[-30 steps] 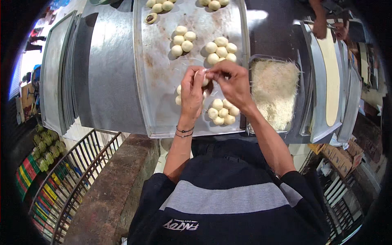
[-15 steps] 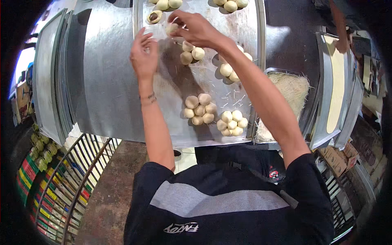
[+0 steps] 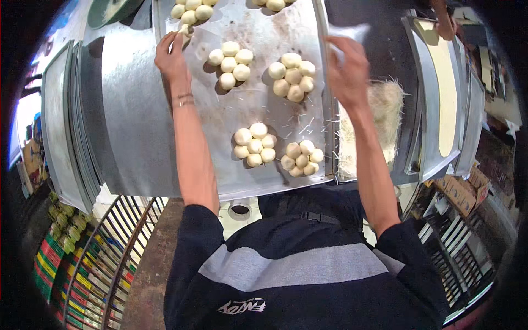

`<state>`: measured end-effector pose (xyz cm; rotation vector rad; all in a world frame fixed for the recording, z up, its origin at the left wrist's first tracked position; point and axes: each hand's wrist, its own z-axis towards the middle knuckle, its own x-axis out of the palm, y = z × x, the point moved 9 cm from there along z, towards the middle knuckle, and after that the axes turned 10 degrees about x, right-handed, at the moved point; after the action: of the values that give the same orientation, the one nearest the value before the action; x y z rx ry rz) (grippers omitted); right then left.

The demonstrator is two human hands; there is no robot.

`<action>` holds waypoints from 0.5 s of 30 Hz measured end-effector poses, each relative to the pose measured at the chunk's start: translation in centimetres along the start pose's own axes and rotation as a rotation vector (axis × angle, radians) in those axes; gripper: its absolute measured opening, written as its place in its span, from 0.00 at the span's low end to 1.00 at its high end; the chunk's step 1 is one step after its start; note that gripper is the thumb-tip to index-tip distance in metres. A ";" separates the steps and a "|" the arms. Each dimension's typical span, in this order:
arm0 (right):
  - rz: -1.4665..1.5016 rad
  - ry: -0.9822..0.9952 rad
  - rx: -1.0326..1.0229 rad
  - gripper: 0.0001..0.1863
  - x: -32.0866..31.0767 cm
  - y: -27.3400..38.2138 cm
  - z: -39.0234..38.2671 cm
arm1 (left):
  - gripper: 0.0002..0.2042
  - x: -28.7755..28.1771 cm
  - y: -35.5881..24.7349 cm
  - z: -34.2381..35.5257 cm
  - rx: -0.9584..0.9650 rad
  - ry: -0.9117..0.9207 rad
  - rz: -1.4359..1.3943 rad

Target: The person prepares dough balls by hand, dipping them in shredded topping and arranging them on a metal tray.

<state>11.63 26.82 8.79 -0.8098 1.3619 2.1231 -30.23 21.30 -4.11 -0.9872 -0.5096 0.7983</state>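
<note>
My left hand is at the upper left of the metal tray. Its thumb and fingers close on a piece of dough with a dark filling showing. Over the tray's right rim, my right hand is blurred, so its fingers and anything in them are unclear. Round pale dough balls sit in clusters on the tray. One cluster lies just right of my left hand, another cluster is left of my right hand, and two more, a cluster and a smaller-looking cluster, are nearer me.
Pale shreds fill a container right of the tray, and some strands are scattered on the tray. A green bowl stands at the far left. Stacked trays lean at the left. Another person's hand is over a long dough sheet.
My right hand has left the middle cluster and swung right; the ball it held is no longer in the air. My left hand has taken hold of the filled dough. The view has shifted.
</note>
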 end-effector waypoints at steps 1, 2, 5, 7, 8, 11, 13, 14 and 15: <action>-0.099 -0.041 0.103 0.15 -2.4 -2.1 -1.5 | 0.13 0.2 -1.3 -0.8 0.005 0.012 -0.012; -0.181 -0.032 0.172 0.15 -4.3 -4.5 -3.4 | 0.14 1.5 -1.6 -2.2 -0.159 0.008 -0.324; -0.246 0.049 0.211 0.16 -5.2 -8.2 -10.5 | 0.16 5.5 -5.1 -8.8 -0.678 -0.126 -1.048; -0.525 0.106 0.264 0.18 -2.9 -8.0 -13.5 | 0.16 7.7 -6.1 -13.4 -0.877 -0.090 -1.167; -0.447 0.101 0.259 0.18 -2.1 -7.9 -13.7 | 0.16 8.5 -6.7 -15.3 -0.899 -0.046 -1.213; -0.389 0.057 0.270 0.15 -0.6 -9.0 -13.4 | 0.17 12.2 -9.1 -20.8 -1.052 0.037 -1.202; -0.066 -0.092 0.297 0.11 -1.2 -7.9 -11.9 | 0.19 12.5 -8.9 -23.4 -1.095 0.107 -1.160; -0.028 -0.146 0.300 0.08 -2.1 -6.8 -10.8 | 0.21 12.8 -8.7 -24.6 -1.140 0.156 -1.119; -0.025 -0.155 0.301 0.08 -2.7 -5.9 -10.3 | 0.21 12.8 -9.1 -25.0 -1.137 0.166 -1.117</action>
<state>19.74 19.34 3.62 -0.5277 1.5298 1.8576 -1.53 15.20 -7.58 -1.4976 -1.2584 -0.6874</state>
